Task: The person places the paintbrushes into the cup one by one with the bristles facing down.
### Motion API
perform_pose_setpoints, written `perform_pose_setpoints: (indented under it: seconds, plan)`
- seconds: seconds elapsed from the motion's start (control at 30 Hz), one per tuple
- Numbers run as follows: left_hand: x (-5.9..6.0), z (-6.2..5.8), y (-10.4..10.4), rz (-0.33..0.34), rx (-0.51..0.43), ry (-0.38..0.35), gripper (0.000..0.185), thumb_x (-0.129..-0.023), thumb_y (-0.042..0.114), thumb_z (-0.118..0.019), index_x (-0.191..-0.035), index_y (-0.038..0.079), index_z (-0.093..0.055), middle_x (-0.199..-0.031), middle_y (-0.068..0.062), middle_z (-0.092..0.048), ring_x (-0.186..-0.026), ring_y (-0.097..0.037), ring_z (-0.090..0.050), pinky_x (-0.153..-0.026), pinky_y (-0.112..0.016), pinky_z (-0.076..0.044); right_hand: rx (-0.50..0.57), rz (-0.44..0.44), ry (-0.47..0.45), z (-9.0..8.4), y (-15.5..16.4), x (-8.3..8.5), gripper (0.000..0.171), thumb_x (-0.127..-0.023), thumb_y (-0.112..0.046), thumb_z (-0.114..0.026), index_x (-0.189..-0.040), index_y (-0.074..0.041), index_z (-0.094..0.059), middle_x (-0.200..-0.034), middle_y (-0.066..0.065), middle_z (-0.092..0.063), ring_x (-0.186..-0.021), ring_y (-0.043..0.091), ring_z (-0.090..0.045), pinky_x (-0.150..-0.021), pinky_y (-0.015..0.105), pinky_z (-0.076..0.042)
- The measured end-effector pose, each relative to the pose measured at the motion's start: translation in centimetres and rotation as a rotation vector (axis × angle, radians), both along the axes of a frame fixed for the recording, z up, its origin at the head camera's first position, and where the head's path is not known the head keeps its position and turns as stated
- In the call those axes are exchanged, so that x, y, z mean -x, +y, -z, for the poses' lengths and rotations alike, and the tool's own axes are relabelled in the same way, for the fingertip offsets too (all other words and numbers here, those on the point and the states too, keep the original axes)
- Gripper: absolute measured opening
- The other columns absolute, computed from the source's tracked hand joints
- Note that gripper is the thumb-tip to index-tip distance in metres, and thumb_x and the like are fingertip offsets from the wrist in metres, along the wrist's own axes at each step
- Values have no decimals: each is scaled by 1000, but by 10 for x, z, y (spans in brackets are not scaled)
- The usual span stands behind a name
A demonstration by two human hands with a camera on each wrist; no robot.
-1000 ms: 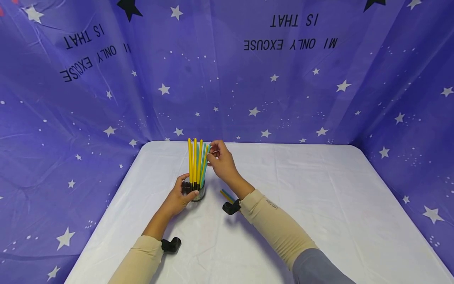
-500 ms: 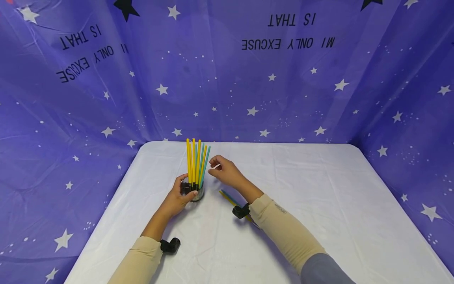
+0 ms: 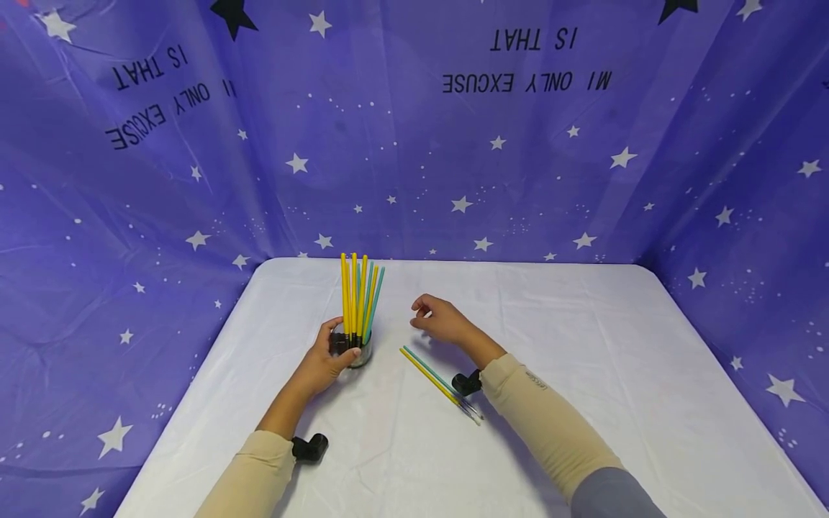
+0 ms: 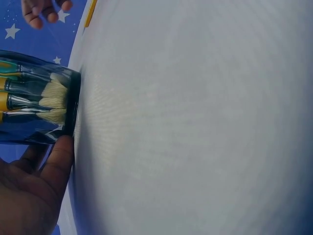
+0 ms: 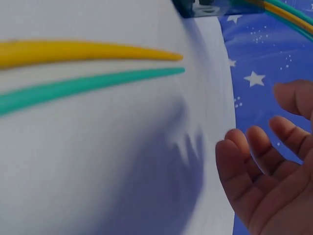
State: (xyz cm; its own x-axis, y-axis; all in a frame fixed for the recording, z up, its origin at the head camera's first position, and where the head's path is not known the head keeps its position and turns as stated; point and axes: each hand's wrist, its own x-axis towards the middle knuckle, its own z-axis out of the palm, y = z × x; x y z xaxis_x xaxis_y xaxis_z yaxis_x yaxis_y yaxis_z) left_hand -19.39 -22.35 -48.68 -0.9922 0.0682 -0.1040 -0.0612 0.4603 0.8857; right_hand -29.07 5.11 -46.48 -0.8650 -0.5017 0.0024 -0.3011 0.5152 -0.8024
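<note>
My left hand point(image 3: 326, 365) grips a clear glass point(image 3: 366, 354) that stands on the table, thumb in front and fingers round its far side. Several paintbrushes point(image 3: 353, 298) with yellow and teal handles stand in it, handles up. Their pale bristles point(image 4: 54, 100) show at the bottom of the glass in the left wrist view. My right hand point(image 3: 443, 320) is empty, fingers loosely bent, to the right of the glass. Just below it on the table lie a yellow paintbrush point(image 3: 429, 374) and a teal paintbrush point(image 3: 432, 370), side by side, bristles toward me.
A white cloth covers the table point(image 3: 570, 331). Purple star-printed fabric point(image 3: 414, 158) hangs behind it and along both sides. Each wrist carries a small black camera, such as the left one point(image 3: 311, 448).
My right hand has let go of a teal brush in the glass and drawn away to the right and toward me. The two lying brushes are uncovered. The left hand stays put.
</note>
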Motion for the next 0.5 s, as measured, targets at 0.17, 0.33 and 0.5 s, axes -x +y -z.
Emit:
perform_pose_setpoints:
  seconds: [0.17,0.33,0.5]
  plan:
    - [0,0,0,-5,15,6,81,-91,35,-72,-153,24,-20,-153,-27,-33,-140,-44,-31,-110,-62,-24,-55,-45,-82,0,5,-2,30,-94,-14,-63,-120,0,-57,-95,6,-60,-71,24,-64,-62,31,-51]
    - [0,1,-1,-1,6,0,82,-92,34,-72,-153,24,-20,-153,-26,-32,-140,-44,-31,-110,-62,-25,-155,-125,-111,3,4,-5,29,-94,-11,-64,-122,-5,-58,-93,4,-60,-68,18,-61,-62,30,-50]
    - [1,2,0,-1,2,7,82,-91,34,-72,-153,23,-20,-153,-26,-33,-140,-43,-32,-110,-61,-24,-231,-207,-112,3,-2,-10,27,-94,-6,-61,-121,-8,-59,-86,1,-59,-61,12,-52,-59,28,-43]
